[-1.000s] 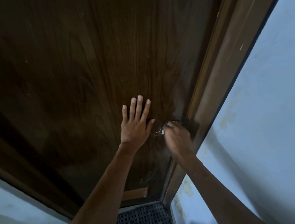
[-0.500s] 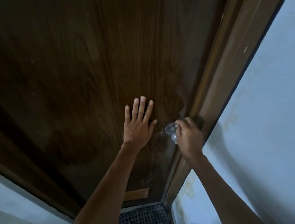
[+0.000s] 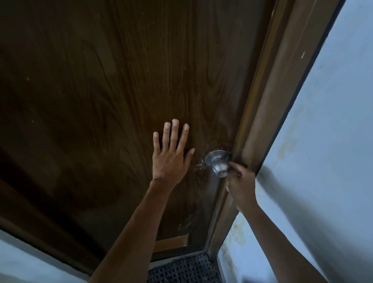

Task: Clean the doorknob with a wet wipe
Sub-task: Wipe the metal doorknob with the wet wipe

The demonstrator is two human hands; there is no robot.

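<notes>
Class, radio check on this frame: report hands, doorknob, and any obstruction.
Left hand open, flat on door. Right hand closed, fingertip at doorknob; wipe not visible. Doorknob exposed, nothing blocking it.

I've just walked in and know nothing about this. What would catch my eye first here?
Probably the shiny metal doorknob, bright against the dark wooden door near its right edge. The left hand lies flat on the door with fingers spread, just left of the knob, while the right hand reaches up to the knob from below, fingertips at its side. No wipe can be made out in it.
</notes>
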